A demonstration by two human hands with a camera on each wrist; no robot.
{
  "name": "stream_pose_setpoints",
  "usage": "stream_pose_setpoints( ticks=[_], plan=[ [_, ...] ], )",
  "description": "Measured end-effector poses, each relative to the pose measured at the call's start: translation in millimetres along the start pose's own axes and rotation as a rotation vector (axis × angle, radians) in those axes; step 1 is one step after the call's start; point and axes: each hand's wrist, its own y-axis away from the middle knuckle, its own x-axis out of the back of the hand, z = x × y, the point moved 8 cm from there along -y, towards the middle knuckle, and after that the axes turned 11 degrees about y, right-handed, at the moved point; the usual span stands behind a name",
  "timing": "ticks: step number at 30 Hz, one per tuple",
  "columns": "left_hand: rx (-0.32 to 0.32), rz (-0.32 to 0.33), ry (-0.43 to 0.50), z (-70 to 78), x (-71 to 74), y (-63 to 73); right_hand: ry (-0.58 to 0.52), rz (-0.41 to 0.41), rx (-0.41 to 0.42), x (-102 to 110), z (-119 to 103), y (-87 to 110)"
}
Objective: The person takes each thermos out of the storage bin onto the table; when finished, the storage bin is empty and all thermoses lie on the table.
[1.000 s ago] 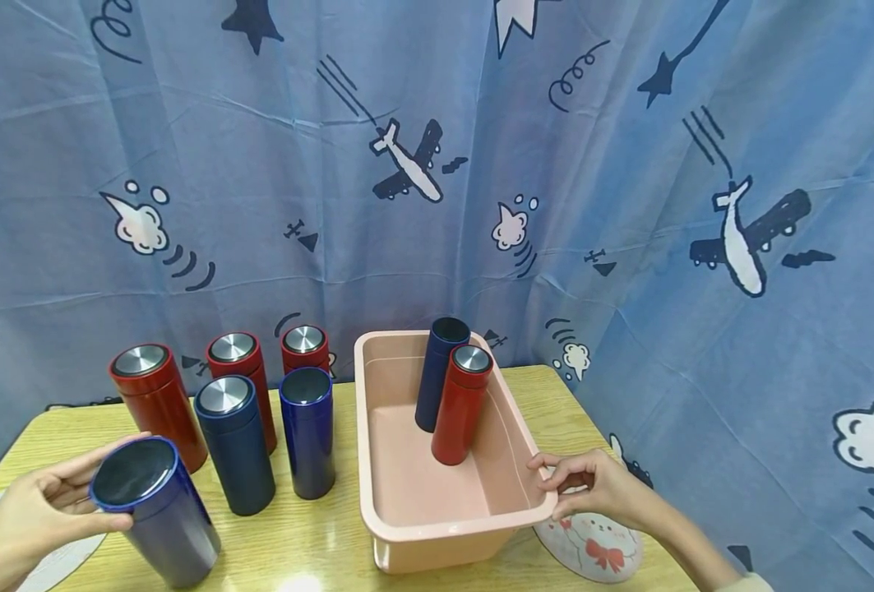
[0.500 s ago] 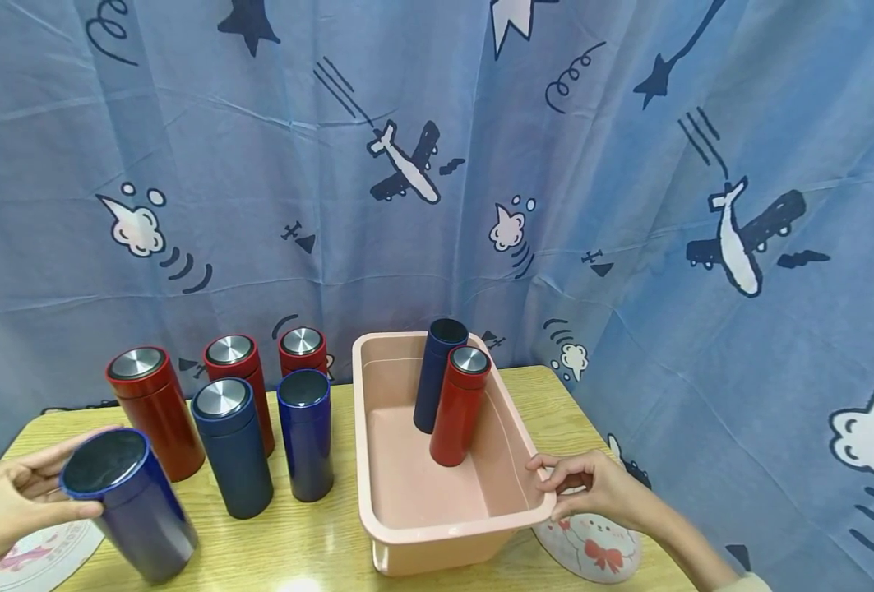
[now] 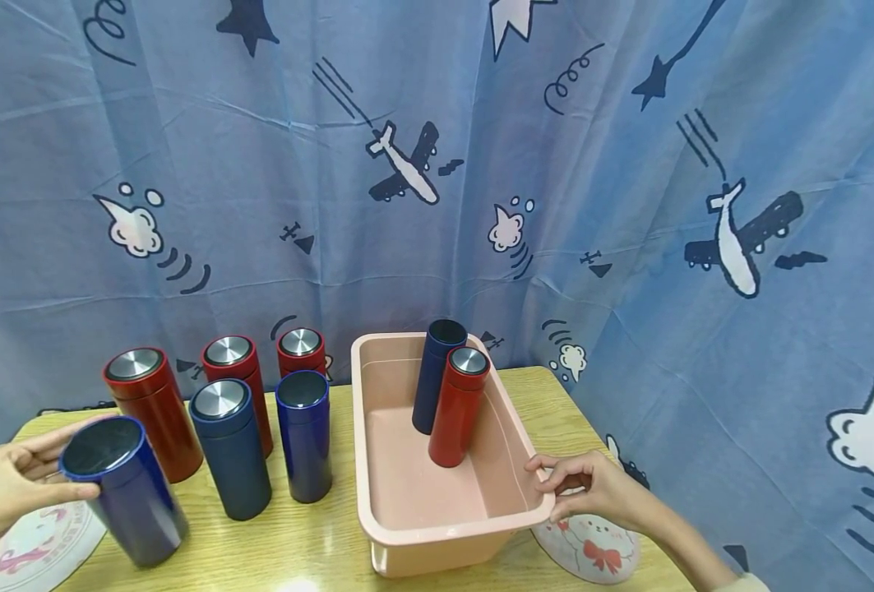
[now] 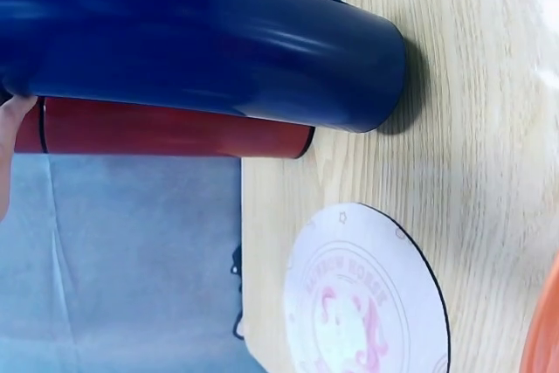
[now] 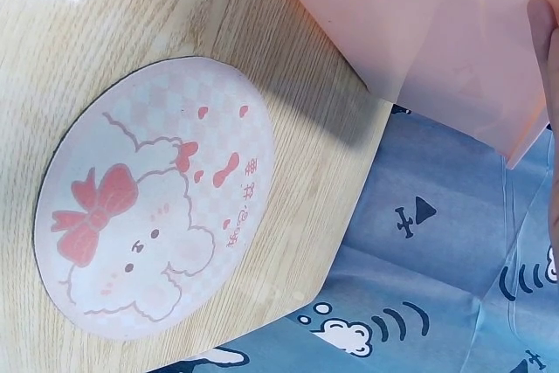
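My left hand (image 3: 11, 493) holds a blue thermos bottle (image 3: 129, 510) near its dark lid, thumb on the near side and fingers behind. In the left wrist view this blue bottle (image 4: 218, 50) overlaps a red one (image 4: 175, 128), and its base is close over the wood. My right hand (image 3: 595, 485) pinches the near right corner of a pink plastic bin (image 3: 459, 528). Inside the bin, towards its far right, stand a navy bottle (image 3: 437, 382) and a red bottle (image 3: 459, 415).
Right of the held bottle stand red bottles (image 3: 157, 411) (image 3: 240, 362) (image 3: 301, 345), a navy bottle (image 3: 229, 452) and a blue bottle (image 3: 303, 444). Round mats lie at the left (image 3: 44, 547) and right (image 3: 599, 555) of the table (image 3: 318, 551). A blue curtain (image 3: 259, 205) hangs behind.
My left hand has carried the blue bottle left, then slightly away from me, uncovering more of the left mat. My right hand has stayed on the bin's rim.
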Motion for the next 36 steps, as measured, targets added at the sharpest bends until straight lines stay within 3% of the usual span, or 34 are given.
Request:
stream_pose_setpoints(
  ticks=[2, 6, 9, 17, 26, 32, 36],
  plan=[
    [-0.014, -0.009, 0.024, -0.3, 0.8, -1.8, -0.001, 0.0, -0.001, 0, 0, 0.2],
    [-0.066, -0.08, 0.17, 0.3, -1.3, -5.9, 0.007, 0.0, -0.001, 0, 0, 0.5],
    [-0.075, -0.128, 0.212, -0.2, -1.1, -9.5, -0.006, -0.004, -0.004, 0, 1, 0.6],
    [0.003, -0.151, 0.053, -8.8, 1.7, -18.5, 0.007, 0.001, -0.002, 1, 1, 0.6],
    [-0.023, -0.23, 0.113, -7.6, -3.7, -25.1, 0.035, 0.017, 0.0, 1, -1, 1.3],
    [-0.087, -0.168, 0.149, -14.0, 6.9, -23.1, 0.035, 0.02, -0.012, 0, 0, 1.3],
    [-0.11, -0.084, 0.017, -16.7, 12.8, -24.1, 0.052, 0.029, -0.02, 1, 0, 1.7]
  ],
)
